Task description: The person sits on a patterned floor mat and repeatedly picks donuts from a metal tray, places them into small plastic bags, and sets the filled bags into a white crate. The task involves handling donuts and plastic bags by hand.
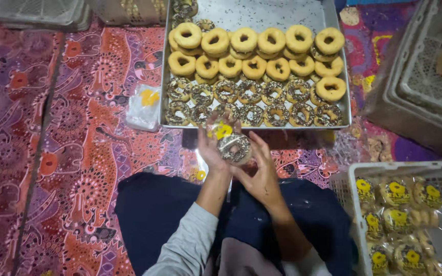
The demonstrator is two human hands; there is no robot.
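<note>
1. Chocolate-sprinkled doughnut [234,147] sits between both hands, just below the near edge of the metal tray [262,13], partly inside a clear plastic wrapper with a yellow label [222,130].
2. Left hand [210,148] cups the wrapper and doughnut from the left, fingers curled round them; right hand [262,171] closes on the doughnut's right side with thumb and fingertips. Both hands are together, clamped on the one piece.
3. It looks light and soft, with a sticky topping that would smear or shed sprinkles if squeezed; the outer rim and underside seem the safer places to hold. The thin wrapper is probably slippery and crumples easily.
4. On the tray, plain glazed doughnuts [254,43] fill the far rows and sprinkled ones [251,102] the rows along the near edge.
5. A pile of empty wrappers [144,105] lies on the patterned cloth [78,168] just beside the tray's left edge.
6. A white plastic crate [346,179] at the right holds wrapped doughnuts [397,220].
</note>
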